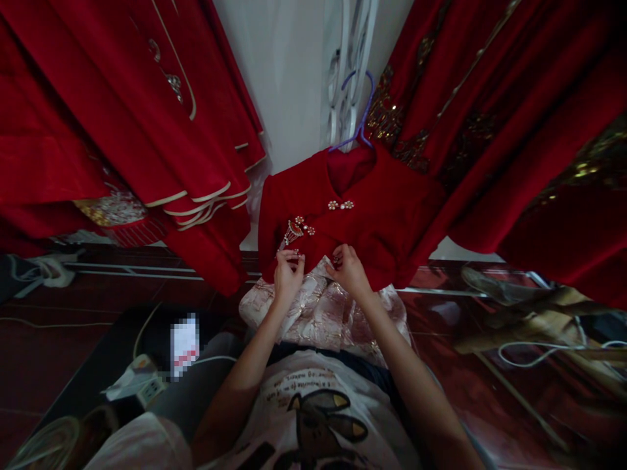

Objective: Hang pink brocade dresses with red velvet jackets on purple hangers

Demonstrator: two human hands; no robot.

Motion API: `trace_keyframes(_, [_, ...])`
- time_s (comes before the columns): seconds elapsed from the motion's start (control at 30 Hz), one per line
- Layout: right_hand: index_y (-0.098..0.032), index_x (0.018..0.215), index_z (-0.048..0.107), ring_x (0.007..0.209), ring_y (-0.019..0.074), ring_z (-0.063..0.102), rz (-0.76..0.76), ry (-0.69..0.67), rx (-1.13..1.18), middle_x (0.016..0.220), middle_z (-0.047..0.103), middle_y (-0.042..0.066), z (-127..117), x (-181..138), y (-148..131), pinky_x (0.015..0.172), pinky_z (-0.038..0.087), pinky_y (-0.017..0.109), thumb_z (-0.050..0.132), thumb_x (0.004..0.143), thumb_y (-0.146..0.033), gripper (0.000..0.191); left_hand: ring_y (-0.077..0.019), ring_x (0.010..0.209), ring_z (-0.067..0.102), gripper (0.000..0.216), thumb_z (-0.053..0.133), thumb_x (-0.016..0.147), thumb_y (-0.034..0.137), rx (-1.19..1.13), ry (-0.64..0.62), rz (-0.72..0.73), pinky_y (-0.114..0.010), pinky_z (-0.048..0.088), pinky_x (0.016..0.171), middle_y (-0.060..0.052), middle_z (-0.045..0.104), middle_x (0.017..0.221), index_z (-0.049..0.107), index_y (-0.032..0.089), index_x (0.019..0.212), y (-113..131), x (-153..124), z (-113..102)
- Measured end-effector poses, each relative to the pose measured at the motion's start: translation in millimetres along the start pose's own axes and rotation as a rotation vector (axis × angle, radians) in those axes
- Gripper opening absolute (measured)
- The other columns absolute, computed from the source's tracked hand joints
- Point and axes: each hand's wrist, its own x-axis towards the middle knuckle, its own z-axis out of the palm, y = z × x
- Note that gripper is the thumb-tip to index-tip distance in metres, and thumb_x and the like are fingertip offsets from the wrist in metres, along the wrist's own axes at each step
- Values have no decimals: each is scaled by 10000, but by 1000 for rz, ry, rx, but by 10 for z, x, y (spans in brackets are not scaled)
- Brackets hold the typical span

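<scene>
A red jacket (313, 183) with a V neck hangs in front of me on a purple hanger (363, 124). A beaded flower clasp (341, 205) closes its upper front, and a fan-shaped beaded brooch (294, 230) sits on the chest at left. At the lower front, my left hand (288, 277) is closed in a pinch at a small beaded ornament (296, 252). My right hand (349, 273) pinches the jacket's front edge beside another small beaded ornament (336, 260). The two hands are a little apart. A pale, shiny patterned cloth (323, 313) lies over my lap beneath them.
Red garments with pale edging (196, 130) hang at left; red garments with gold beading (470, 117) hang at right. Behind is a white metal frame (337, 85). A power strip (149, 388) and cord are at lower left. A white cable (533, 356) loops at right.
</scene>
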Motion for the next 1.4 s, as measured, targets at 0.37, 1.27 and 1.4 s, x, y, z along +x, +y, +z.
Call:
trace_keyframes(0.37, [-193,798,570,657,138,558,112,-92,221,727,597,3,-236,76,-84,642,471,267,643,662,-245,163,-119,610,639,215,631,772,243,-34,-2,-73,-231,504,594,11,659,789,511,220,949,18,20,-135])
trace_keyframes(1.27, [-168,935,628,781,117,629,0,29,399,964,578,62,475,6,-501,667,583,234,587,856,-246,119,-162,808,710,274,760,641,190,-396,-122,-160,-314,569,842,-85,761,905,737,119,904,115,37,-310])
trace_keyframes(1.4, [-169,939,621,774,112,627,-11,52,404,981,574,62,512,6,-492,672,586,235,587,865,-245,112,-167,788,715,250,761,644,193,-369,-119,-138,-314,578,820,-81,764,881,745,123,884,98,50,-277])
